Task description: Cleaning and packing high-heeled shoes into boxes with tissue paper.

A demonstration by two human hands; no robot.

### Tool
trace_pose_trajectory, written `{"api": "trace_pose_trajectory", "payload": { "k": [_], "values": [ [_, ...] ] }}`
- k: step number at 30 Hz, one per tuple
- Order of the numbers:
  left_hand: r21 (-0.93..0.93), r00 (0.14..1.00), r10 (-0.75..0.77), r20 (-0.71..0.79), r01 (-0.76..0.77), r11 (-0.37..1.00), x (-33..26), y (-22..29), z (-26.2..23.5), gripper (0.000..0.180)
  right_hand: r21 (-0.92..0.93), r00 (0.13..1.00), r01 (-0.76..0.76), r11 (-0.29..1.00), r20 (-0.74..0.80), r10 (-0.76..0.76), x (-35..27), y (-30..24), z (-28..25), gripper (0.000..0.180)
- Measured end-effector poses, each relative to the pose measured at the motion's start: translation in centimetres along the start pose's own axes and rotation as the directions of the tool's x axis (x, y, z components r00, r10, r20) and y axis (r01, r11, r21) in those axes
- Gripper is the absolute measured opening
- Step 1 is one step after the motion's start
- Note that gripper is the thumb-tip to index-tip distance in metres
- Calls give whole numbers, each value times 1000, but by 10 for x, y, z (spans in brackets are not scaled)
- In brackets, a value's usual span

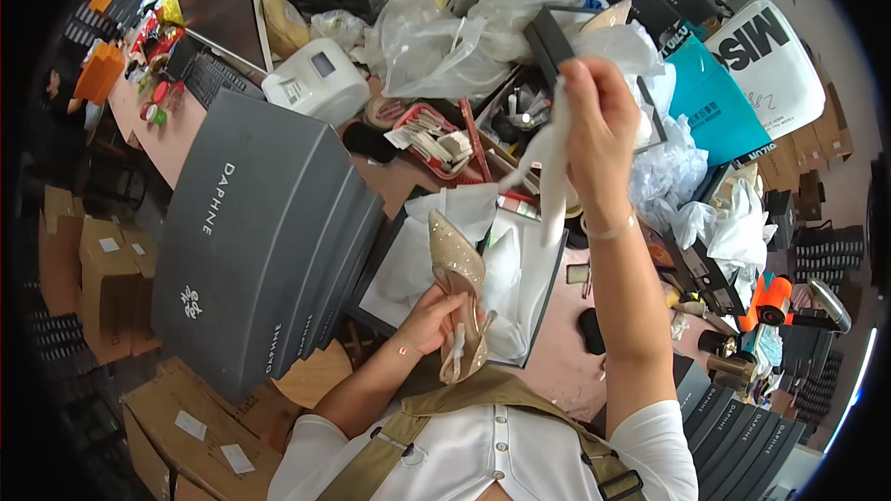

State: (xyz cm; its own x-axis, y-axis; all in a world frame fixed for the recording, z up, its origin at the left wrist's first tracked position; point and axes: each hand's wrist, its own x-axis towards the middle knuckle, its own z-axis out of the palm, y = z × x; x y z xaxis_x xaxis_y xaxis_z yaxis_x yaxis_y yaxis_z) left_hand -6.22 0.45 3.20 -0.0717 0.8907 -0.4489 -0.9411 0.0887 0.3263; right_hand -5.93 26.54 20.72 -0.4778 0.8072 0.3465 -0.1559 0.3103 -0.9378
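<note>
My left hand (434, 317) is closed around a gold, glittery pointed slingback shoe (455, 258), its toe pointing away from me. Under the shoe lies an open shoebox (535, 320) lined with white tissue paper (406, 255). My right hand (601, 125) is raised farther out over the table, fingers pinched on a long white strip of soft wrapping (554, 172) that hangs down toward the box. Just beyond that hand, another gold shoe (608, 16) partly shows among white wrapping and a dark box; the rest of it is hidden.
Stacked dark grey shoeboxes (260, 223) rise at my left. Beyond them stand a white label printer (316, 83) and a monitor (218, 5). A red basket (434, 144) of small packets sits mid-table. Plastic bags (436, 46), a teal box (715, 102) and an orange tape dispenser (770, 301) crowd the far and right sides.
</note>
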Motion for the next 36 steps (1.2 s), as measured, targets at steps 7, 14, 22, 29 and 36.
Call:
{"api": "trace_pose_trajectory", "payload": {
  "k": [7,14,22,29,36],
  "values": [
    [-40,979,-117,-166,112,993,11,0,9,32,-452,972,199,869,204,-116,-20,102,-19,17],
    [-86,999,-41,-13,40,995,7,-1,3,38,-574,850,-368,732,112,514,-224,75,-148,18],
    [241,972,82,-221,-27,970,-26,-22,27,29,-311,799,-449,837,279,532,-302,52,-118,29],
    [412,872,394,-289,-258,874,-56,-47,1,34,-366,788,-366,855,366,494,-307,56,-118,35],
    [497,867,474,-152,-348,795,-55,-12,7,35,-735,876,-18,678,315,365,-316,86,-73,37]
  ]
}}
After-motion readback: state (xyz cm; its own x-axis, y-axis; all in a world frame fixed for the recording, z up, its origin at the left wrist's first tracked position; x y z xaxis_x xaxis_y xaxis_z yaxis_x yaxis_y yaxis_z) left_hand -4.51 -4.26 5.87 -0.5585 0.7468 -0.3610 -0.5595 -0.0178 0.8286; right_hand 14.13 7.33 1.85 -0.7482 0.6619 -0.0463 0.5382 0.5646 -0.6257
